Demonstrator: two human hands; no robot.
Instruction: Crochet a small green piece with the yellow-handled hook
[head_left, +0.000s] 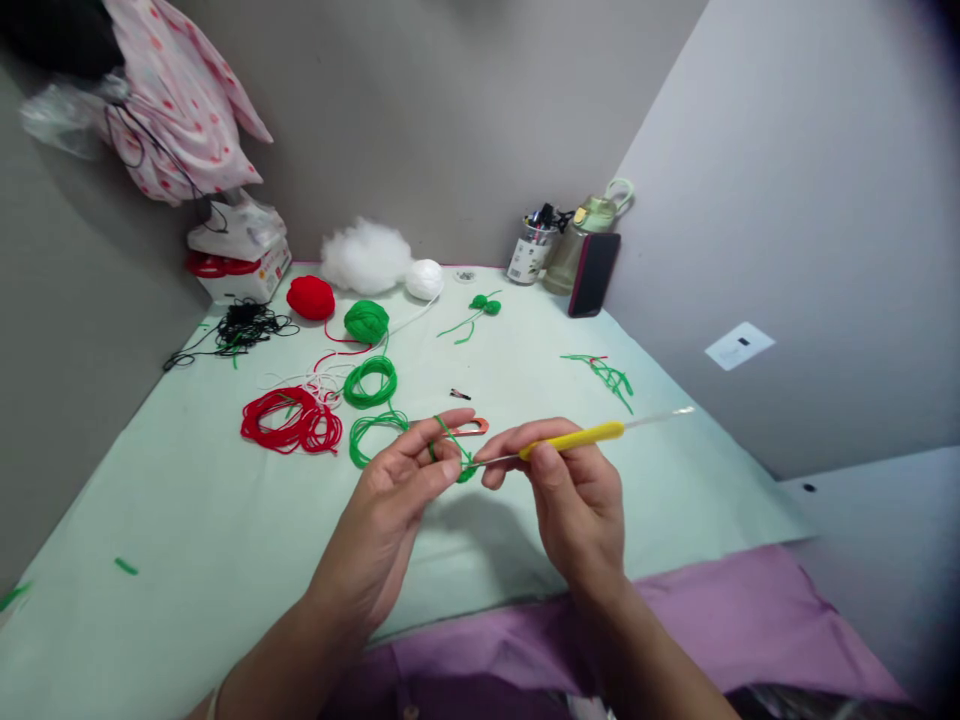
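Observation:
My left hand point(405, 490) pinches a small green crochet piece point(466, 472) between thumb and fingers, and green yarn runs up over its raised index finger. In my right hand point(574, 490) is a crochet hook point(577, 438) with a yellow handle, held like a pencil. The hook's thin metal tip points left and meets the green piece. Its other metal end sticks out to the right. Behind the fingers lies a small orange tool point(471, 428), partly hidden. Loops of green yarn point(371, 383) lie on the table beyond my left hand.
Red yarn loops point(289, 420), a red ball point(310, 298), a green ball point(367, 322), white stuffing point(366, 255) and a white ball point(424, 280) lie at left and back. A phone point(595, 275), a bottle point(570, 255) and a pen cup point(531, 252) stand back right. Green scraps point(611, 378) lie at right.

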